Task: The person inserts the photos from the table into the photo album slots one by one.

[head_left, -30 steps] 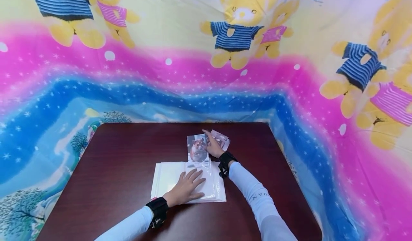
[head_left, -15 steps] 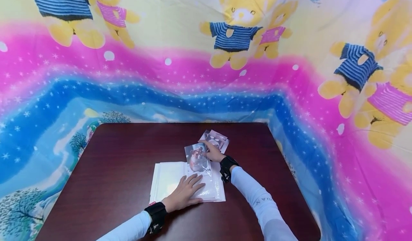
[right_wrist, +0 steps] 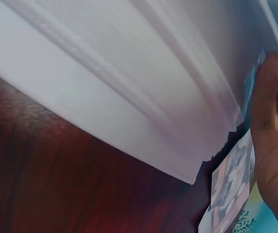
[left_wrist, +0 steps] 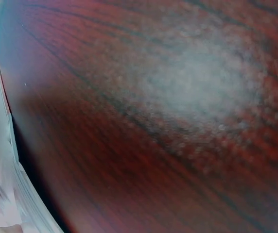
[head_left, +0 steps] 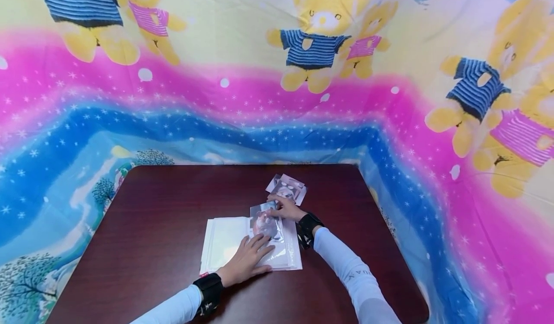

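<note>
Change: since a second ago the hamster photo (head_left: pixel 265 222) has come down from its upright stand beyond the album and slid toward the person, onto the right page.
Right hand (head_left: pixel 286 208): fingers pinch the photo's far edge.
Left hand (head_left: pixel 247 260): fingers straight and spread, pressing flat on the album (head_left: pixel 225 242); it holds nothing.
Photo: lies on the album's right page, just beyond the left fingertips.
Album: open, white, near the middle of the table (head_left: pixel 164 218).
Other photos (head_left: pixel 287 188): a small pile just beyond the right hand.
Backdrop: bear-print cloth (head_left: pixel 311 45).
</note>
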`<control>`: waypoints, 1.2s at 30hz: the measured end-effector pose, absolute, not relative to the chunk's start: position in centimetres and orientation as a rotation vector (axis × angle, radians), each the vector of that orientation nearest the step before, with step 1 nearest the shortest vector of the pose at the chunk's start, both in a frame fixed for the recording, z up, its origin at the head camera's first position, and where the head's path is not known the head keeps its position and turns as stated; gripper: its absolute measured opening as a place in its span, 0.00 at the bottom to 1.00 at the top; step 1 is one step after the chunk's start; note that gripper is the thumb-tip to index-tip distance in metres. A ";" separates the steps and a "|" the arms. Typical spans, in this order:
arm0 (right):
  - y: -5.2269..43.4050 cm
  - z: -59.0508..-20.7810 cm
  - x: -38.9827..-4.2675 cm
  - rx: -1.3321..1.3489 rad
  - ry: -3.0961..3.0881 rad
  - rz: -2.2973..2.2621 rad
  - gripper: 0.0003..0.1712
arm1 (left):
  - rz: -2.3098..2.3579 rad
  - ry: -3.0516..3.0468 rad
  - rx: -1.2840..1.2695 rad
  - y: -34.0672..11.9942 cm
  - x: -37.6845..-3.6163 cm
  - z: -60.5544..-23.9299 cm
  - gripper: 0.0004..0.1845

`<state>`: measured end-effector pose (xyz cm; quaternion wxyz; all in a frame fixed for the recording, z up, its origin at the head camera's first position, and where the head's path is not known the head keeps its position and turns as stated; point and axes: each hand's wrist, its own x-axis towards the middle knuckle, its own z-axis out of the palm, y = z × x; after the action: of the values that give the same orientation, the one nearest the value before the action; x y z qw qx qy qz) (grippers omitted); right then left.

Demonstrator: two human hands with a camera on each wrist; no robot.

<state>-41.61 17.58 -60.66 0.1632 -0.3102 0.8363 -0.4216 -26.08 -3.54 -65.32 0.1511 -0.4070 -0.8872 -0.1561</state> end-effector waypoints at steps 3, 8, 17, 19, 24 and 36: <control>17.8 -60.5 -41.1 -0.827 2.349 -1.207 0.29 | -0.451 -2.538 -1.170 -3.6 -26.1 -65.4 0.32; 17.9 -60.6 -40.6 -0.734 2.288 -1.265 0.27 | -0.437 -2.503 -1.161 -3.5 -26.1 -65.5 0.31; 18.3 -61.7 -40.4 -0.694 2.332 -1.281 0.19 | -0.392 -2.487 -1.154 -3.4 -26.0 -65.9 0.30; 18.4 -61.8 -40.3 -0.679 2.328 -1.299 0.17 | -0.391 -2.500 -1.155 -3.4 -26.0 -65.8 0.31; 18.4 -61.5 -40.1 -0.634 2.303 -1.354 0.15 | -0.398 -2.518 -1.159 -3.3 -26.1 -65.8 0.32; 16.9 -61.0 -37.3 -0.432 2.136 -1.691 0.27 | -0.939 -2.620 -0.940 -3.0 -26.6 -64.3 0.32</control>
<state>-37.30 16.94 -61.00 0.1907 -0.1537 0.7602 -0.6018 -26.60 -3.00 -64.26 0.1016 -0.3184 -0.8872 -0.3179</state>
